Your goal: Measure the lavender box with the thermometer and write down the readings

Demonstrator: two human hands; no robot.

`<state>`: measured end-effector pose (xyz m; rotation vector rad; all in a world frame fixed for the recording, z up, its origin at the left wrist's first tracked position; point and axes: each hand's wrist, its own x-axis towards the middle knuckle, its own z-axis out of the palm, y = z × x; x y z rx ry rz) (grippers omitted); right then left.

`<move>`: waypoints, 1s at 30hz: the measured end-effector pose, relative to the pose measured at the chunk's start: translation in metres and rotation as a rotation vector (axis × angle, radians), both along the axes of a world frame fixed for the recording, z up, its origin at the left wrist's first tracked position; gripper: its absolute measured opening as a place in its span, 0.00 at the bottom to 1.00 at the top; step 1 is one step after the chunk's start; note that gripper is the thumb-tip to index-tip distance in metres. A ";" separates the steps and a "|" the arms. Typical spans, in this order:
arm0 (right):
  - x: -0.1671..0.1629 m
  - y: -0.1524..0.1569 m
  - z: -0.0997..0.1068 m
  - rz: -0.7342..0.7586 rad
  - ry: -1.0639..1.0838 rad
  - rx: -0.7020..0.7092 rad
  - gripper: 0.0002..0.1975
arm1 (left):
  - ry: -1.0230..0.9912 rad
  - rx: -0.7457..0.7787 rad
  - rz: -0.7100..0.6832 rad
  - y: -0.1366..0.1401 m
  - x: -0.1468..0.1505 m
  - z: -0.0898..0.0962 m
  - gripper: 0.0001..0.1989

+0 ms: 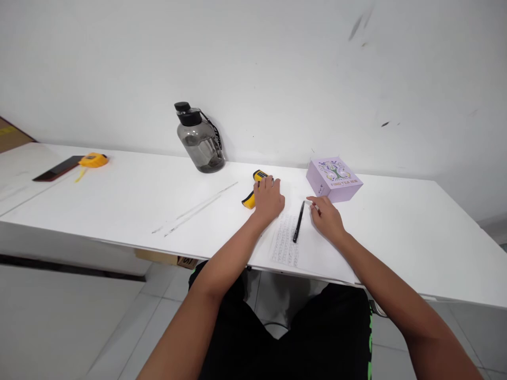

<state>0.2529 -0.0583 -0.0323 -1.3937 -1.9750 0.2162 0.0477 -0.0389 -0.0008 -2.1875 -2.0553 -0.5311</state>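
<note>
My left hand [269,201] lies palm down over a yellow and black handheld tool [249,200], with its fingers stretched out. The tool has a handle and a head like an infrared thermometer gun, and my hand hides its middle. A sheet of paper [317,256] with rows of handwriting on its left side lies before me, partly beneath my hands. On it rests a black pen [299,224], tip pointing away from me. My right hand [327,217] is just right of the pen tip, index finger extended and thumb apart, with nothing visible in it.
Behind my right hand stands a lilac tea box [332,179]. A grey water bottle [201,142] leans by the wall. Farther left are a yellow tape measure [94,160] and a dark flat object [58,169]. The white table [130,200] has dark streaks.
</note>
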 end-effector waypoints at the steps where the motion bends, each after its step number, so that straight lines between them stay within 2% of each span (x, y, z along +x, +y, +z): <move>1: 0.002 0.001 0.002 -0.025 0.006 0.034 0.17 | -0.014 -0.004 0.050 0.000 -0.004 0.002 0.26; 5: 0.016 0.011 0.009 -0.162 0.003 0.235 0.18 | -0.102 -0.109 0.261 0.001 -0.022 0.007 0.31; 8: 0.030 0.024 0.007 -0.311 0.001 0.298 0.27 | -0.119 -0.249 0.314 0.001 -0.032 0.009 0.32; 11: 0.040 0.034 0.000 -0.399 0.034 0.204 0.37 | -0.124 -0.311 0.319 0.004 -0.036 0.010 0.30; 16: 0.039 0.041 -0.007 -0.403 0.136 -0.025 0.46 | -0.175 -0.377 0.354 0.009 -0.035 0.011 0.33; 18: 0.037 0.040 -0.006 -0.397 0.168 -0.048 0.50 | -0.205 -0.375 0.345 0.008 -0.034 0.012 0.33; 21: 0.033 0.039 -0.004 -0.389 0.196 -0.049 0.49 | -0.286 -0.343 0.318 0.005 -0.035 0.014 0.31; 24: 0.033 0.037 -0.002 -0.360 0.266 -0.039 0.46 | -0.496 -0.303 0.260 0.005 -0.035 0.014 0.29; 30: 0.032 0.033 0.003 -0.352 0.462 0.041 0.38 | -1.326 -0.407 -0.031 0.005 -0.028 0.018 0.25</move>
